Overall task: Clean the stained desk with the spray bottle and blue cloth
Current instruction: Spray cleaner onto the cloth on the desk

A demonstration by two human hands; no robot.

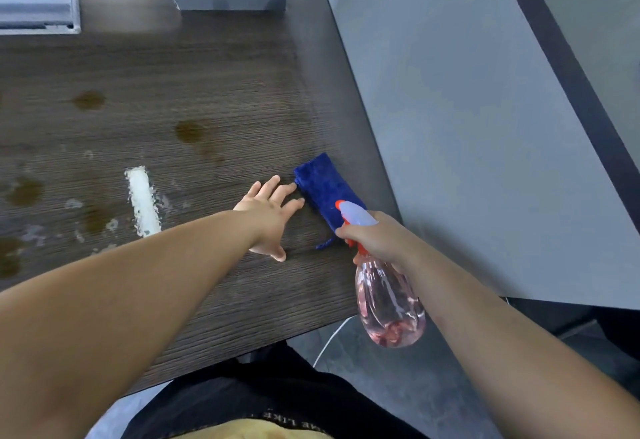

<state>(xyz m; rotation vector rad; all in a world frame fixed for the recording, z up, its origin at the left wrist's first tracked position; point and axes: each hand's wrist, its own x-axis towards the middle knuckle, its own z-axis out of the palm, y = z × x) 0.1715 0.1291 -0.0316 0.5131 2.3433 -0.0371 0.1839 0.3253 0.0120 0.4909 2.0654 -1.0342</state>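
The dark wood-grain desk (214, 67) carries several brown stains (189, 130) and a white streak (142, 199) on its left half. A folded blue cloth (325, 189) lies near the desk's right edge. My left hand (273, 213) stretches out flat just above the desk, fingers spread, its fingertips right at the cloth's left edge. My right hand (375, 241) grips the neck of a clear spray bottle (388, 303) with pinkish liquid, an orange trigger and a white nozzle pointing left, held over the cloth's near end.
A grey partition wall (467, 126) rises along the desk's right side. A white grille-like object (38, 5) sits at the far left back. The desk's front edge runs diagonally above my lap. A white cable (329, 338) hangs below the desk.
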